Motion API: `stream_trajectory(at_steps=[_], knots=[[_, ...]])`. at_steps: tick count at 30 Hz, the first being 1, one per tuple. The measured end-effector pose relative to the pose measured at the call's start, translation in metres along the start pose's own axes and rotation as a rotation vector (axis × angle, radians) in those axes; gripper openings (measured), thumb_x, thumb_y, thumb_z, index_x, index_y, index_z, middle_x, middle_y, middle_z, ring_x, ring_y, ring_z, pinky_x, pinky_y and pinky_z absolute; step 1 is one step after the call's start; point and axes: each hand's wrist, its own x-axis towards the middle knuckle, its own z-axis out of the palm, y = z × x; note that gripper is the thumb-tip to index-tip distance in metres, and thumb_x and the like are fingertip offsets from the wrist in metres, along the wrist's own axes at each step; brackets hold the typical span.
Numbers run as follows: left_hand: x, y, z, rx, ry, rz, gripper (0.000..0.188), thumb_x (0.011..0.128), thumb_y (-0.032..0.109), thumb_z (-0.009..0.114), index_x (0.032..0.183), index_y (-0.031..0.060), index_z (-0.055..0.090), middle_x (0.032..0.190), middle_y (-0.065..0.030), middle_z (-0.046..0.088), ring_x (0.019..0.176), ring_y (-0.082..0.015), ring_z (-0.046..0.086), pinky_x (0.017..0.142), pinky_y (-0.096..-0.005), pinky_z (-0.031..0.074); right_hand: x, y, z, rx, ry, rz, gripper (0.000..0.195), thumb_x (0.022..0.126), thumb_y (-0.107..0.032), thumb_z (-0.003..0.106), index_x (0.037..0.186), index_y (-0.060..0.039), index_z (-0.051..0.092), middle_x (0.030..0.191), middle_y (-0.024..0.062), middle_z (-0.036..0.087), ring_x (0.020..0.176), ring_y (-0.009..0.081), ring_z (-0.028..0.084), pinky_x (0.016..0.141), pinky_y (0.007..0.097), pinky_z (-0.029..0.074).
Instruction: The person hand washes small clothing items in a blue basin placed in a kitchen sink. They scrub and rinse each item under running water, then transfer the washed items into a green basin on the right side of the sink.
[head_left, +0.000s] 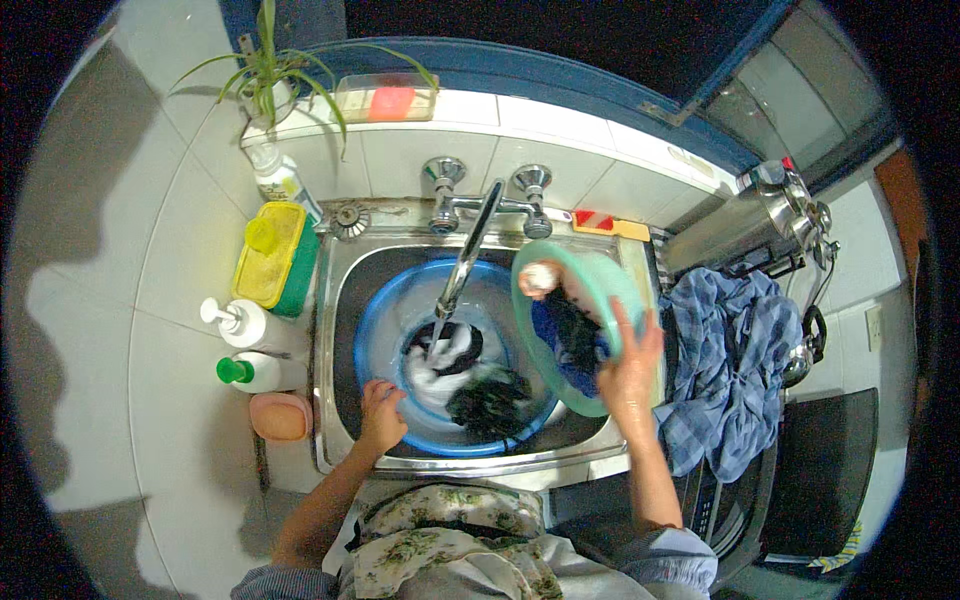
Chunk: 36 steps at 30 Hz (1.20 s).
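Note:
In the sink, a blue plastic basin (363, 352) holds water with black and white wet cloth (441, 367) and a dark clump of cloth (489, 405). My left hand (383, 417) grips the basin's near-left rim, fingers curled over it. With my right hand (631, 367) I hold a mint-green basin (525, 330) by its right side. It is tilted over the blue basin's right part and blurred by motion. Dark blue and black cloth (570, 337) lies inside it, beside a white blurred item (540, 277). Water runs from the faucet spout (471, 251) into the blue basin.
Left of the steel sink (334, 300) stand a yellow-and-green container (274, 251), pump bottle (251, 324), green-capped bottle (259, 371) and soap dish (280, 417). A brush (611, 225) lies behind. Rightward are a blue checked cloth (727, 352) and steel urn-like vessel (739, 225).

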Motion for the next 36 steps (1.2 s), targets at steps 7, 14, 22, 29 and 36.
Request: stream_trajectory(at_steps=[7, 14, 22, 29, 36], knots=[[0.001, -0.002, 0.007, -0.131, -0.017, 0.000, 0.038, 0.054, -0.005, 0.057, 0.090, 0.0045, 0.061, 0.106, -0.0141, 0.049, 0.108, -0.0353, 0.039, 0.087, -0.0460, 0.037, -0.037, -0.089, 0.126, -0.140, -0.232, -0.155, 0.079, 0.066, 0.007, 0.052, 0.131, -0.0342, 0.037, 0.141, 0.0251, 0.013, 0.122, 0.0587, 0.013, 0.085, 0.0748, 0.022], [0.010, 0.017, -0.005, 0.223, -0.099, -0.155, 0.031, 0.063, 0.010, 0.065, 0.093, 0.0059, 0.060, 0.106, -0.0111, 0.050, 0.112, -0.0314, 0.035, 0.094, -0.0632, 0.019, -0.016, -0.086, 0.125, -0.021, -0.217, -0.058, 0.084, 0.059, 0.007, 0.060, 0.131, -0.0304, 0.038, 0.141, 0.0248, 0.012, 0.123, 0.0566, 0.010, 0.087, 0.0742, 0.019], [0.140, 0.061, 0.003, -1.190, -0.226, -0.642, 0.027, 0.090, 0.024, 0.046, 0.072, 0.0042, 0.054, 0.057, -0.0044, 0.051, 0.044, -0.0151, 0.046, 0.041, -0.0284, 0.035, -0.014, -0.053, 0.023, 0.044, 0.050, -0.029, 0.086, 0.054, 0.017, 0.048, 0.130, -0.0238, 0.044, 0.141, 0.0215, 0.020, 0.127, 0.0477, 0.016, 0.104, 0.0532, 0.017], [0.167, 0.075, 0.010, -1.039, -0.338, -0.381, 0.031, 0.082, 0.027, 0.060, 0.104, 0.0061, 0.053, 0.080, -0.0063, 0.058, 0.069, -0.0153, 0.055, 0.059, -0.0277, 0.045, -0.015, 0.033, -0.012, 0.389, 0.257, 0.152, 0.073, 0.058, 0.012, 0.037, 0.128, -0.0053, 0.041, 0.126, 0.0165, 0.044, 0.118, 0.0292, 0.043, 0.099, 0.0362, 0.033], [0.104, 0.025, -0.010, -1.911, -0.610, -0.587, 0.074, 0.081, 0.033, 0.059, 0.138, 0.0124, 0.015, 0.132, -0.0130, 0.036, 0.121, -0.0304, 0.038, 0.094, -0.0527, 0.037, -0.017, 0.075, 0.077, 1.284, -0.383, 0.771, 0.071, 0.060, 0.009, 0.042, 0.129, -0.0047, 0.038, 0.115, 0.0105, 0.051, 0.101, 0.0225, 0.051, 0.084, 0.0312, 0.042]])
